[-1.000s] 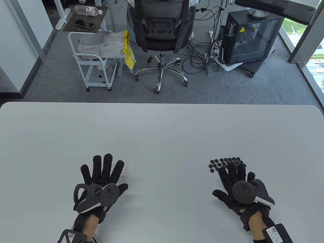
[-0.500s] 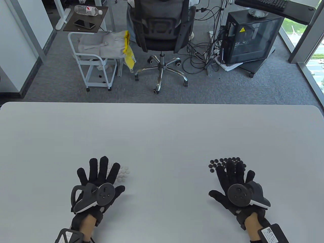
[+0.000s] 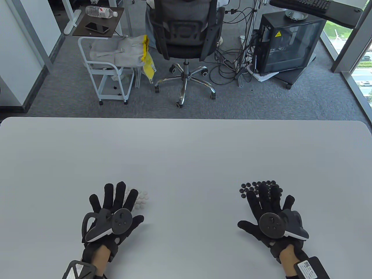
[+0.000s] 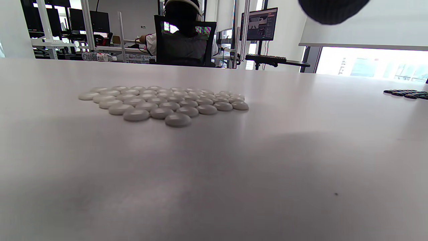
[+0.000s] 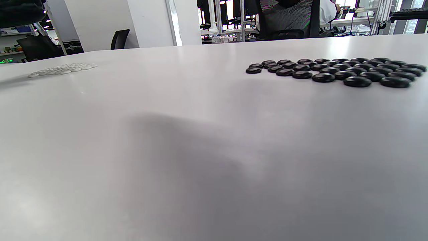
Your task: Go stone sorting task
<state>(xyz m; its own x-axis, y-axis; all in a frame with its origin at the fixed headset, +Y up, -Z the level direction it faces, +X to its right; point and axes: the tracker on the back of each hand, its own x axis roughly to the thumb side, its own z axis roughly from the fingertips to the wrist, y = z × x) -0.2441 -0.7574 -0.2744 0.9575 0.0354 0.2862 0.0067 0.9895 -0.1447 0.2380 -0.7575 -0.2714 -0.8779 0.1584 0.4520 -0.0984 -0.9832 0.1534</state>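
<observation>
A flat patch of several white Go stones (image 3: 141,198) lies on the white table (image 3: 186,151) at the near left; it also shows in the left wrist view (image 4: 164,102). A patch of several black Go stones (image 3: 252,187) lies at the near right, clear in the right wrist view (image 5: 334,71). My left hand (image 3: 114,197) is spread open, fingers over the white patch, holding nothing. My right hand (image 3: 267,197) is spread open, fingers over the near part of the black patch, holding nothing.
Past the table's far edge stand an office chair (image 3: 184,37), a white cart (image 3: 109,66) and a computer case (image 3: 286,43). Bare tabletop lies between the two patches and beyond them.
Both hands have drawn back a little toward the near edge and shifted left, staying spread. More of the white stones shows beside the left hand. The stones have not moved.
</observation>
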